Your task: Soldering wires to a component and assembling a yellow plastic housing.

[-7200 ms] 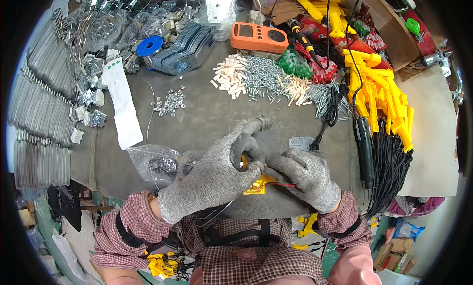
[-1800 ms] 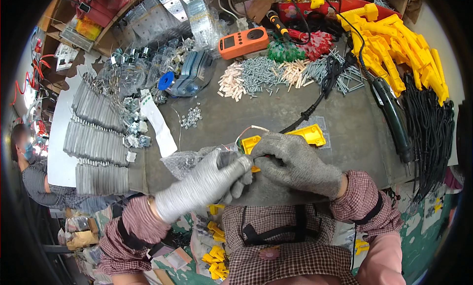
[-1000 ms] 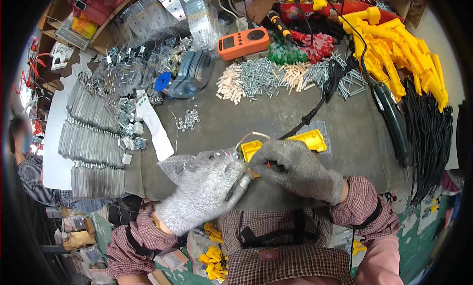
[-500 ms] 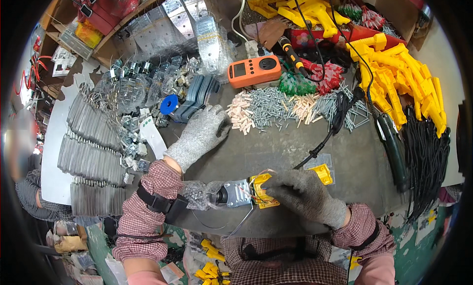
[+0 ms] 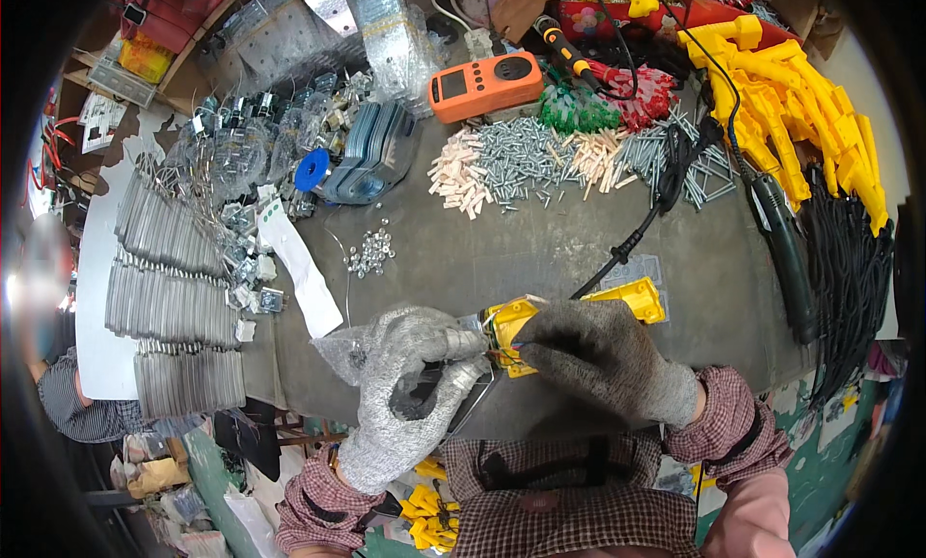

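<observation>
My left hand [image 5: 415, 389], in a light grey glove, curls over a metal-cased part, its thumb and fingertips drawn close together. Whatever sits between those fingertips is hidden. Clear plastic wrap [image 5: 340, 357] sticks out beside the hand. Joined to the metal part is an open yellow plastic housing [image 5: 509, 325] with thin wires inside. My right hand [image 5: 603, 360], in a darker grey glove, is closed around the right end of this housing and hides part of it. Another yellow shell piece [image 5: 637, 299] lies just beyond the right hand. Small shiny nuts [image 5: 371, 252] lie in a loose pile past my left hand.
Screws [image 5: 521, 158] and pale plugs [image 5: 463, 177] are heaped at the back, near an orange meter [image 5: 487, 83]. Stacked grey plates [image 5: 178, 293] line the left. Yellow housings [image 5: 781, 114], black cords [image 5: 849, 298] and a dark power tool [image 5: 781, 259] lie right.
My left hand has come back from near the blue-grey plates to the metal-cased part, uncovering the nuts. My right hand has stayed at the yellow housing. The view has shifted slightly.
</observation>
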Demonstrator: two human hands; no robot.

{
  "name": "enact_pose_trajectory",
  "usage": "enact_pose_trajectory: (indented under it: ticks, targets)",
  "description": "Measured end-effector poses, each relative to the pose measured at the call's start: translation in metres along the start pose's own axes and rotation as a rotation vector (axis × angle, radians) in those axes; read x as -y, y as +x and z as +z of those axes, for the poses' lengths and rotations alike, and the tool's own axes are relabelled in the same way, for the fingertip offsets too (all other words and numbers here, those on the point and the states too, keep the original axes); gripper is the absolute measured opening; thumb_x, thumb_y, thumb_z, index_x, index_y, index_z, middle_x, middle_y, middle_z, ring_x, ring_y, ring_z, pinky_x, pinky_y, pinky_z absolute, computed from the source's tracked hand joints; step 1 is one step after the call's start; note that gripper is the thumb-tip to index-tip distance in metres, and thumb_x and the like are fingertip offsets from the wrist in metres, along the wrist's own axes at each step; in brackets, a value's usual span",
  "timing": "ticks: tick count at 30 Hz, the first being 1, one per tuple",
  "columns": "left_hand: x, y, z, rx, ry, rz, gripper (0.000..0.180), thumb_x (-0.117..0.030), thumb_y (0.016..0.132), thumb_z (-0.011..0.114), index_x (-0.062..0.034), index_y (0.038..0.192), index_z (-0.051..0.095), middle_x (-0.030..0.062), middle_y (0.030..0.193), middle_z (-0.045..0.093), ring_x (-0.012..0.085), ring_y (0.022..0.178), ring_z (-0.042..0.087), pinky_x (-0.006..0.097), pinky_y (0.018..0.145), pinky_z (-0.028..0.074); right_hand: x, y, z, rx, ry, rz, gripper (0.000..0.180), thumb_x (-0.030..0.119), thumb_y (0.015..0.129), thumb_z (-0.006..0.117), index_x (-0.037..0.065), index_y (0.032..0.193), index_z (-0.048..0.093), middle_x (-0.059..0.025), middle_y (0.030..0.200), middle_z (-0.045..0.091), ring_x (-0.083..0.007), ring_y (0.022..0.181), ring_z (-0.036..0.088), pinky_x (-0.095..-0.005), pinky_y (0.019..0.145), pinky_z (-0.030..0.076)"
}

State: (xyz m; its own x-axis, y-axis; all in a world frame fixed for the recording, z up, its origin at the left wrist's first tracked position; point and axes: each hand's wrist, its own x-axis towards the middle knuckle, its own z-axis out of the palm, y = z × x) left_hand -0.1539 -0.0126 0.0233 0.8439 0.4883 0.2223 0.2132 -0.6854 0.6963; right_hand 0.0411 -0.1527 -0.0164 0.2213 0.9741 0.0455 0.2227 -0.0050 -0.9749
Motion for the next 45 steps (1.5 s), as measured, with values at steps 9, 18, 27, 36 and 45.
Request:
enact_pose_trajectory:
  ticks: [9, 18, 27, 36, 45]
  targets:
    - [-0.007, 0.008, 0.006, 0.016, 0.076, 0.089, 0.024, -0.014, 0.08, 0.081, -0.0123, 0.103, 0.075, 0.0069, 0.096, 0.068, 0.0281, 0.099, 0.063, 0.045, 0.093, 0.044, -0.006, -0.005, 0.001, 0.014, -0.005, -0.031, 0.018, 0.014, 0.096, 0.071, 0.003, 0.11, 0.071, -0.0099, 0.091, 0.074, -0.0164, 0.081, 0.072, -0.0308, 0.073, 0.056]
    - [-0.007, 0.016, 0.009, 0.063, 0.13, 0.174, 0.025, -0.023, 0.082, 0.083, -0.0188, 0.105, 0.076, -0.0035, 0.097, 0.071, 0.022, 0.105, 0.063, 0.052, 0.115, 0.03, 0.007, 0.003, -0.012, 0.174, -0.049, -0.015, 0.035, 0.004, 0.094, 0.062, 0.007, 0.129, 0.06, -0.0146, 0.105, 0.072, -0.0301, 0.098, 0.073, -0.0377, 0.084, 0.056]
    - [0.002, 0.024, 0.013, 0.039, 0.22, 0.209, 0.015, -0.025, 0.084, 0.078, -0.0134, 0.091, 0.072, 0.0069, 0.093, 0.062, 0.0281, 0.097, 0.057, 0.049, 0.094, 0.036, -0.006, 0.001, -0.008, 0.104, -0.058, -0.107, 0.029, 0.008, 0.093, 0.067, 0.005, 0.121, 0.058, -0.0165, 0.096, 0.073, -0.0354, 0.093, 0.073, -0.0429, 0.078, 0.057]
    - [-0.005, 0.031, 0.014, 0.042, 0.63, 0.534, 0.029, -0.034, 0.072, 0.084, -0.016, 0.089, 0.07, 0.0024, 0.097, 0.064, 0.0247, 0.105, 0.059, 0.053, 0.104, 0.035, -0.014, -0.003, -0.005, 0.061, -0.101, -0.099, 0.015, 0.011, 0.094, 0.069, 0.007, 0.107, 0.063, -0.015, 0.091, 0.072, -0.0338, 0.085, 0.073, -0.04, 0.073, 0.056]
    - [0.004, 0.018, 0.017, 0.033, 0.52, 0.369, 0.02, -0.032, 0.076, 0.08, -0.016, 0.084, 0.072, 0.0015, 0.105, 0.064, 0.0251, 0.108, 0.059, 0.055, 0.111, 0.032, 0.007, 0.001, -0.02, 0.044, -0.143, -0.128, 0.016, 0.013, 0.097, 0.067, 0.007, 0.112, 0.066, -0.0154, 0.101, 0.071, -0.034, 0.092, 0.07, -0.0399, 0.079, 0.056]
